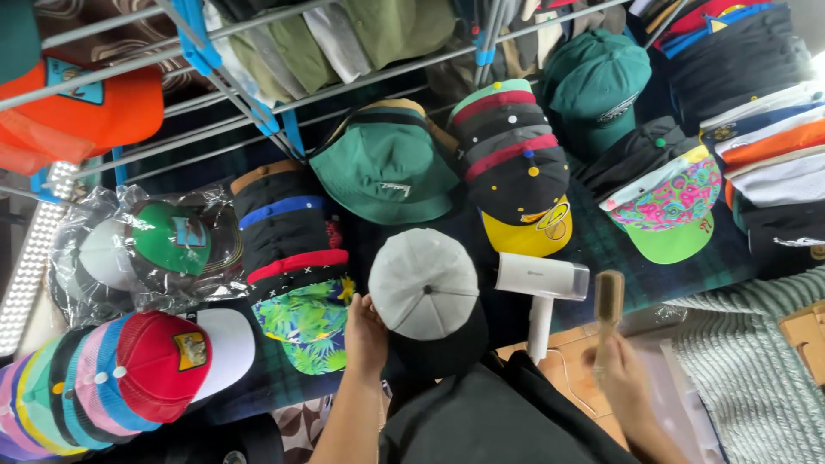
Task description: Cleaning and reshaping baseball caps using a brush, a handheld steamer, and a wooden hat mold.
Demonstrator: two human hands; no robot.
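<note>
A light grey cap with a black brim (424, 288) sits in the middle, on top of a black cloth (481, 421). My left hand (364, 333) grips the cap's left edge. My right hand (620, 376) holds a small wooden brush (609, 301) upright, to the right of the cap and apart from it. A white hand-held steamer (540, 288) lies between the cap and the brush.
Stacks of caps lie all around: a red and white pile (163, 361) at lower left, bagged caps (146, 245), a green bucket hat (384, 167), a black stack with a yellow brim (516, 172), a teal cap (595, 82). A metal drying rack (223, 82) crosses the top. A grey knitted cloth (748, 361) lies at right.
</note>
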